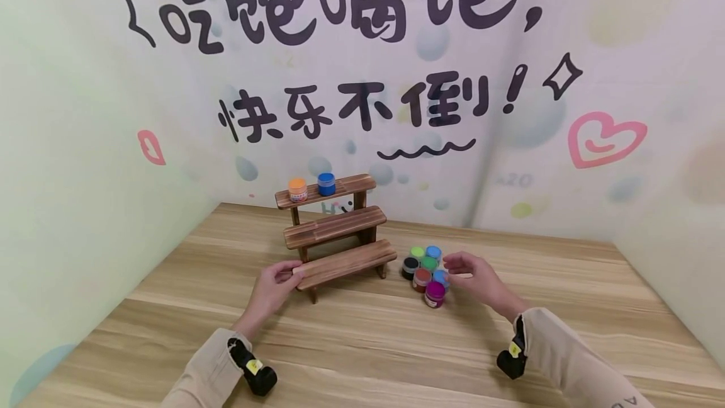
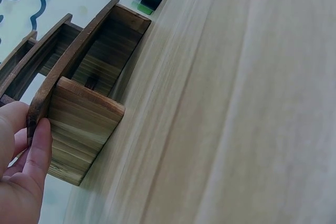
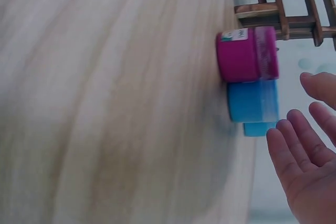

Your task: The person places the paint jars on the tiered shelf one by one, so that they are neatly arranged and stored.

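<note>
A three-step wooden display stand [image 1: 347, 263] stands on the table. My left hand [image 1: 274, 288] pinches the left end of its lowest step; the left wrist view shows the fingers [image 2: 38, 153] at the board's end. On the top step sit an orange paint jar [image 1: 297, 189] and a dark blue paint jar [image 1: 326, 184]. My right hand [image 1: 478, 279] is beside the jar cluster, fingers loosely extended and holding nothing. Nearest it are a light blue jar [image 3: 252, 102] and a purple jar [image 3: 244, 56]. Black [image 1: 410, 267], red-brown [image 1: 421, 280], green [image 1: 429, 264] and lime [image 1: 417, 253] jars stand with them.
The wood-grain table [image 1: 362, 351] reaches back to a printed cloth backdrop [image 1: 362, 162] with large black lettering. Another light blue jar [image 1: 433, 253] stands at the back of the cluster, right of the stand.
</note>
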{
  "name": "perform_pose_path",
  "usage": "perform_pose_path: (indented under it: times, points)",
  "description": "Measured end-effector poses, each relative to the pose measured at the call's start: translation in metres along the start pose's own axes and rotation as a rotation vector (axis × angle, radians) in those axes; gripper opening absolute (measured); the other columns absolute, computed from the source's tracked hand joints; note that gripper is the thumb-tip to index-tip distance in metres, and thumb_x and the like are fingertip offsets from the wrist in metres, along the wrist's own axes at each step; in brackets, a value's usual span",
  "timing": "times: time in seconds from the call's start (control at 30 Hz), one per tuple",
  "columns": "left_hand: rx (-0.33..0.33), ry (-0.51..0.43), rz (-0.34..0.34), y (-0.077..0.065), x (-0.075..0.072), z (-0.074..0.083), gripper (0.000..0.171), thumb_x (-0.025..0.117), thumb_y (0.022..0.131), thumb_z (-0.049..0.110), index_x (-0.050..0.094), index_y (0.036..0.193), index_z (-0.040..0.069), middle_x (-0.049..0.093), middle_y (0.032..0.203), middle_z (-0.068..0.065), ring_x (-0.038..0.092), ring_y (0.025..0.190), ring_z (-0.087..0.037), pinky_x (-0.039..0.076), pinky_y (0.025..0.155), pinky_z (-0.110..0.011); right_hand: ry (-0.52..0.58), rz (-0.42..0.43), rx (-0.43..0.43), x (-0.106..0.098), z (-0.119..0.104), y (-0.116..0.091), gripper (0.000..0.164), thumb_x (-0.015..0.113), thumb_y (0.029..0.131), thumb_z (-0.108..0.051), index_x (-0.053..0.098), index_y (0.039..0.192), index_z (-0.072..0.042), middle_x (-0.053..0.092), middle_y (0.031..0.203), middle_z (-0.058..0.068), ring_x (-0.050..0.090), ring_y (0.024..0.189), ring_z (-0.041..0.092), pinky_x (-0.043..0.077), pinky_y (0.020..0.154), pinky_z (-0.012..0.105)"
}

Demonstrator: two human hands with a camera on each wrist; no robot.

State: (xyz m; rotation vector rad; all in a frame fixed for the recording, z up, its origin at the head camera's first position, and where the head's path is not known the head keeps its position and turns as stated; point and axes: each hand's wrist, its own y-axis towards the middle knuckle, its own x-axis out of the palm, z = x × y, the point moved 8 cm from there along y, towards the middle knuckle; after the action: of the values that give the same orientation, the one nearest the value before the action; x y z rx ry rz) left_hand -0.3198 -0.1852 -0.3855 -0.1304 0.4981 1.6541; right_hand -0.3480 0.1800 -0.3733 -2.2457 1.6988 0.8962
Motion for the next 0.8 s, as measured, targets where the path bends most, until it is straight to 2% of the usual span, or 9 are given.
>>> perform_pose_path:
  times: [0.13, 0.37, 0.8]
  points:
    - [0.001, -0.005, 0.001, 0.0, 0.0, 0.0, 0.025, 0.061, 0.082, 0.002, 0.06, 0.104, -0.009, 0.058, 0.105, -0.024, 0.059, 0.091, -0.03, 0.047, 0.071, -0.022, 0.015, -0.013, -0.015, 0.002, 0.004, -0.001, 0.034, 0.063, 0.079, -0.001, 0.052, 0.109, 0.012, 0.056, 0.104, 0.026, 0.056, 0.093, 0.035, 0.045, 0.08, 0.04]
    - [-0.001, -0.006, 0.002, 0.0, 0.0, 0.0, 0.025, 0.061, 0.082, 0.004, 0.059, 0.104, -0.009, 0.058, 0.105, -0.024, 0.058, 0.092, -0.03, 0.047, 0.07, -0.023, 0.024, -0.093, -0.034, 0.01, 0.012, 0.002, 0.037, 0.063, 0.079, 0.001, 0.049, 0.11, 0.015, 0.055, 0.106, 0.027, 0.054, 0.096, 0.037, 0.043, 0.083, 0.042]
    - [-0.015, 0.0, -0.002, -0.001, 0.0, 0.001, 0.026, 0.06, 0.083, 0.004, 0.059, 0.105, -0.009, 0.057, 0.107, -0.026, 0.058, 0.093, -0.03, 0.047, 0.069, -0.021, -0.018, -0.121, -0.055, 0.014, 0.015, 0.005, 0.039, 0.064, 0.077, 0.001, 0.049, 0.111, 0.014, 0.057, 0.101, 0.024, 0.056, 0.093, 0.034, 0.045, 0.08, 0.04]
